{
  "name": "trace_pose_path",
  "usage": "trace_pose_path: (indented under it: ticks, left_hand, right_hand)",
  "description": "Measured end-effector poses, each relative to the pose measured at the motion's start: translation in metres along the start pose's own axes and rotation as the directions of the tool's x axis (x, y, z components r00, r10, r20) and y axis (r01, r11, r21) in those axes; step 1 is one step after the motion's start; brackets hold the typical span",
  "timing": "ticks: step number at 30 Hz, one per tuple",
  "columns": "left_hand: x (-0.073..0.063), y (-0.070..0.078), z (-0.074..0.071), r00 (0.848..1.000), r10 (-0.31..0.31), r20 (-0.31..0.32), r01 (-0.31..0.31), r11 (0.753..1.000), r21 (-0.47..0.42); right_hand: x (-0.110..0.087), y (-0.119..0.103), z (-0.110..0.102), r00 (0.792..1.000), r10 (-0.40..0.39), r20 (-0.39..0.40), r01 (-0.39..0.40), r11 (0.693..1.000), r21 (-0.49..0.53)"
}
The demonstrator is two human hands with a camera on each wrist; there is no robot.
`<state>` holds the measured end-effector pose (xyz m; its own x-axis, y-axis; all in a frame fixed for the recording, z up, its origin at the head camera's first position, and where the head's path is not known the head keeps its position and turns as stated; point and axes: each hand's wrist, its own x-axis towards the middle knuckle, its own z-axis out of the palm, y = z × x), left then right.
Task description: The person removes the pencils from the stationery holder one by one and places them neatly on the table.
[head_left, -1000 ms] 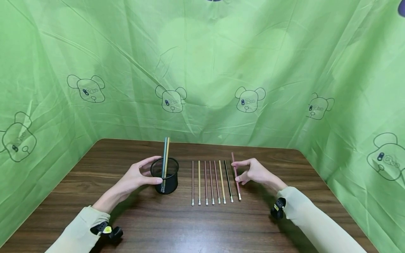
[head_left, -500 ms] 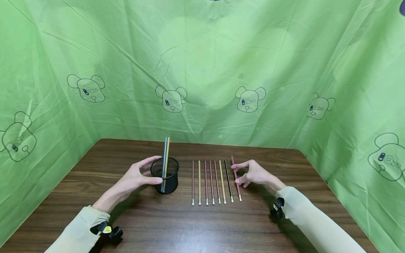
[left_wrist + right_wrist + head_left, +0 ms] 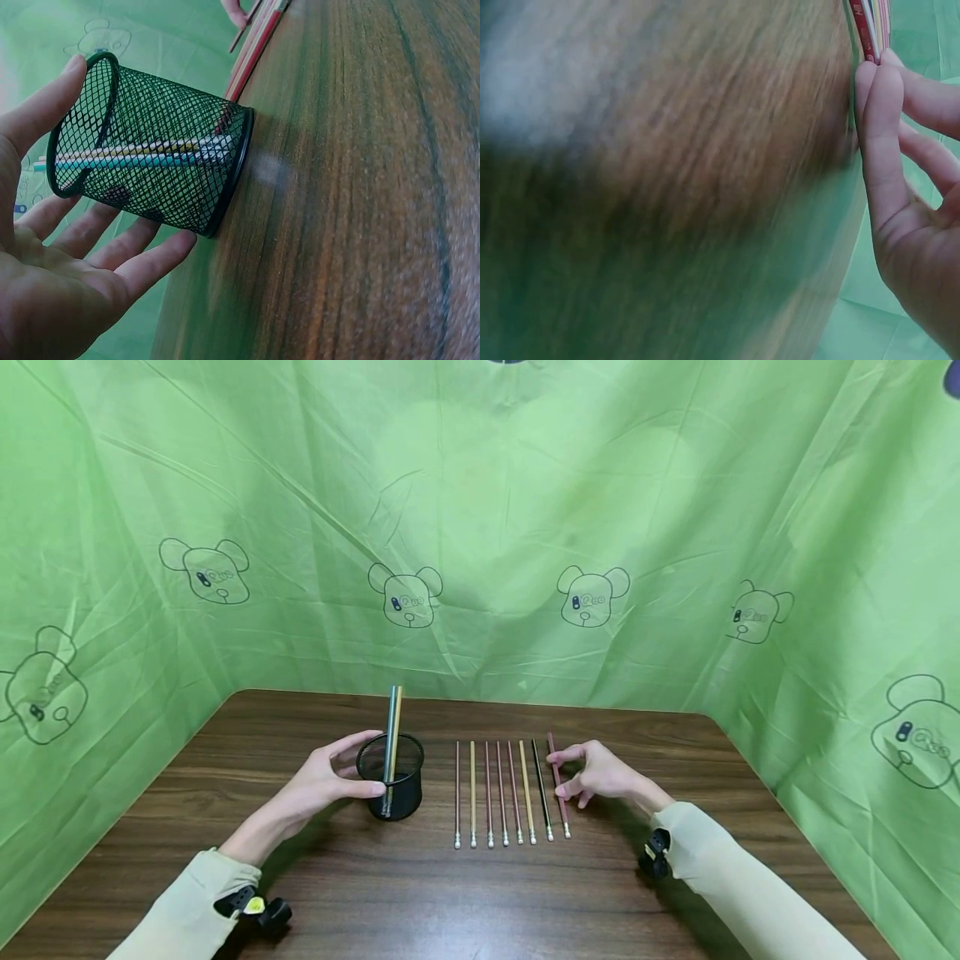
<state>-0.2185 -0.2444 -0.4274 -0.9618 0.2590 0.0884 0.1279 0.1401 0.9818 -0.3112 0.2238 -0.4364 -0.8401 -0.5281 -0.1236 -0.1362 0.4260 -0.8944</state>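
My left hand (image 3: 318,785) holds a black mesh pencil cup (image 3: 407,793), its thumb at the rim and its fingers round the side. A blue pencil (image 3: 392,718) and a yellow pencil (image 3: 398,714) stand in the cup, eraser ends down, as the left wrist view shows through the mesh (image 3: 165,142). With thumb and fingers, my right hand (image 3: 600,774) pinches a dark red pencil (image 3: 563,817) at the right end of a row. This pencil lies on or very near the table. Beside it lies a black pencil (image 3: 543,793).
Several more pencils, red and yellow, lie parallel between the cup and the black pencil, including a yellow pencil (image 3: 528,793) and a red pencil (image 3: 457,793). Their white eraser ends face me. Green cloth (image 3: 487,527) hangs behind the wooden table (image 3: 450,902).
My right hand has brought the dark red pencil slightly nearer to me and down into line with the row. My left hand and the cup have stayed in place.
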Motion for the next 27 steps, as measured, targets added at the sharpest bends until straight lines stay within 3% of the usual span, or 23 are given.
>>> trace_pose_path:
  ticks: [12,27]
  left_hand:
    - [0.0,0.0,0.0,1.0,-0.007,-0.001,0.007,1.0,0.001]
    - [-0.001,0.001,0.001,1.0,-0.001,-0.001,0.001,1.0,0.001]
  right_hand:
    - [0.001,-0.008,0.004,1.0,-0.004,-0.006,0.003,0.998,-0.068]
    - [0.002,-0.012,0.009,1.0,0.008,-0.02,-0.009,0.998,-0.065]
